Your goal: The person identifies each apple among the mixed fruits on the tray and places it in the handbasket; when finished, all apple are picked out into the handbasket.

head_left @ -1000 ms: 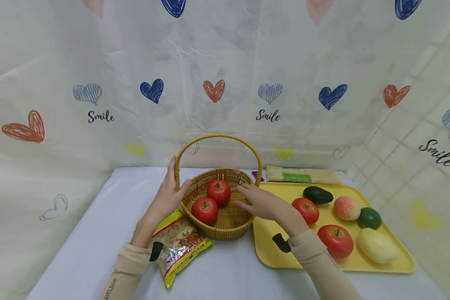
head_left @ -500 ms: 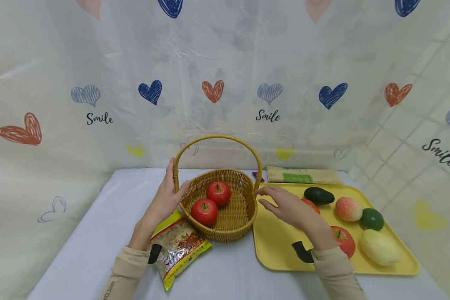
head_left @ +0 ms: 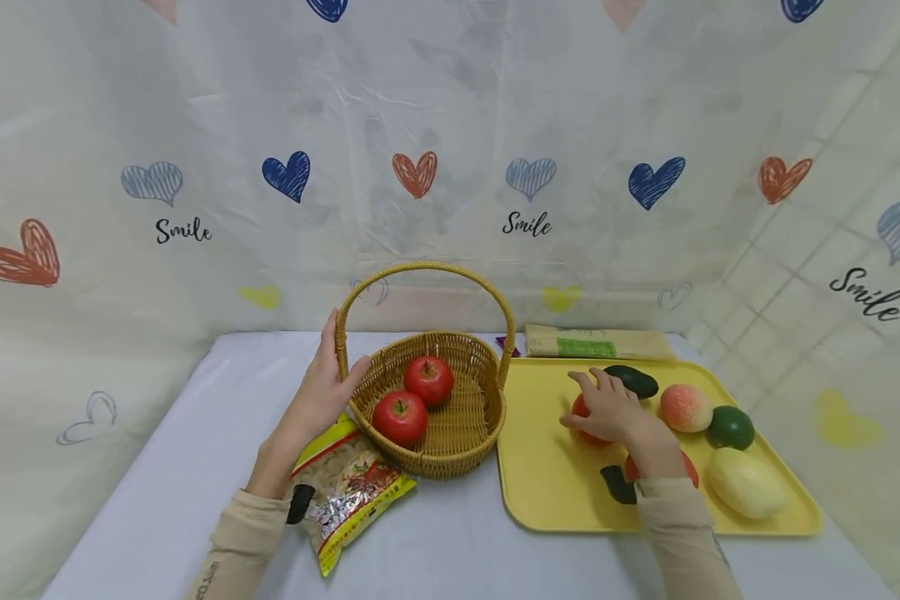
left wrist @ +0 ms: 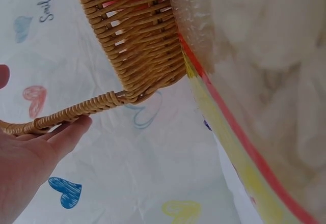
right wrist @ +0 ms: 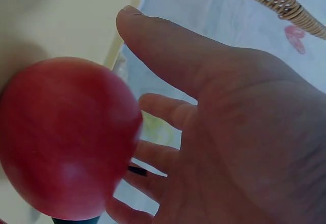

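Observation:
A wicker basket [head_left: 457, 459] with a tall arched handle stands mid-table, holding two red apples [head_left: 429, 381]. My left hand [head_left: 321, 392] rests against the handle's left side; in the left wrist view its fingers [left wrist: 74, 130] lie straight along the handle [left wrist: 76, 108], thumb held apart. On the yellow tray [head_left: 540, 492], my right hand [head_left: 613, 412] hovers over another red apple [right wrist: 69, 137], thumb and fingers spread. The right wrist view has the fingertips right at this apple's side, with the thumb apart from it. Behind the right wrist, one more apple [head_left: 690, 471] is partly hidden.
A yellow-edged plastic snack bag [head_left: 348, 500] lies against the basket's front left. On the tray are an avocado [head_left: 633, 381], a peach [head_left: 686, 407], a round green fruit [head_left: 731, 427] and a pale yellow fruit [head_left: 746, 483]. Behind the tray lies a long package [head_left: 600, 343].
My right hand has moved from inside the basket, past its right rim, to the right over the apple on the tray. The left hand keeps its place at the handle.

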Tool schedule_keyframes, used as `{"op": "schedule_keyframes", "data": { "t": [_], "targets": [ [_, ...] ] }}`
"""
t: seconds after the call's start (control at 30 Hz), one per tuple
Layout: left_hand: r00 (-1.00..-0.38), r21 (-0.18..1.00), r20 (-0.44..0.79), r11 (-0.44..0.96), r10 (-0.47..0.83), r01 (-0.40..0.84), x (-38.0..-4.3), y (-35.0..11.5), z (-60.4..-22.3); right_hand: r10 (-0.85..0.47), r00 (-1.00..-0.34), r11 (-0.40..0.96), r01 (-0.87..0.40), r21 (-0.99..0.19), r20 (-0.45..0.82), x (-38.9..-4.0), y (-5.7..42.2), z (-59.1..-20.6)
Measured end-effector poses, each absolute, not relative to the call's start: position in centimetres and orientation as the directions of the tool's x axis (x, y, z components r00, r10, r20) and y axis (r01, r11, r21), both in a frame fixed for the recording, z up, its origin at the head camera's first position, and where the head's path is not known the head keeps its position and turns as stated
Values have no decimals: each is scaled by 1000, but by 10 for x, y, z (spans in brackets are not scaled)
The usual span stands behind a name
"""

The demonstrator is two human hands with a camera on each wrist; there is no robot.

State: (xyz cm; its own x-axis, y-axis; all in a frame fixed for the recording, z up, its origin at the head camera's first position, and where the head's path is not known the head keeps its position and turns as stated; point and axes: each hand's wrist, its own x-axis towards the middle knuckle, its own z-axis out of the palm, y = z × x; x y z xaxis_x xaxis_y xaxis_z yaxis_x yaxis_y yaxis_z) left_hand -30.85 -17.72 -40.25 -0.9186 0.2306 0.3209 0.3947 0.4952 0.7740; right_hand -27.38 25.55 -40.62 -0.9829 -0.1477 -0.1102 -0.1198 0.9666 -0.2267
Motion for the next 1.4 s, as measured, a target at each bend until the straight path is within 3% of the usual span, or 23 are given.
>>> {"op": "schedule_keyframes", "data": {
  "t": [1.4],
  "targets": [
    [-916,778,323,483,238,401,-310,-180,-406,-164,-952,969,-108,-221,-258,-273,263,-401]
  ]
}}
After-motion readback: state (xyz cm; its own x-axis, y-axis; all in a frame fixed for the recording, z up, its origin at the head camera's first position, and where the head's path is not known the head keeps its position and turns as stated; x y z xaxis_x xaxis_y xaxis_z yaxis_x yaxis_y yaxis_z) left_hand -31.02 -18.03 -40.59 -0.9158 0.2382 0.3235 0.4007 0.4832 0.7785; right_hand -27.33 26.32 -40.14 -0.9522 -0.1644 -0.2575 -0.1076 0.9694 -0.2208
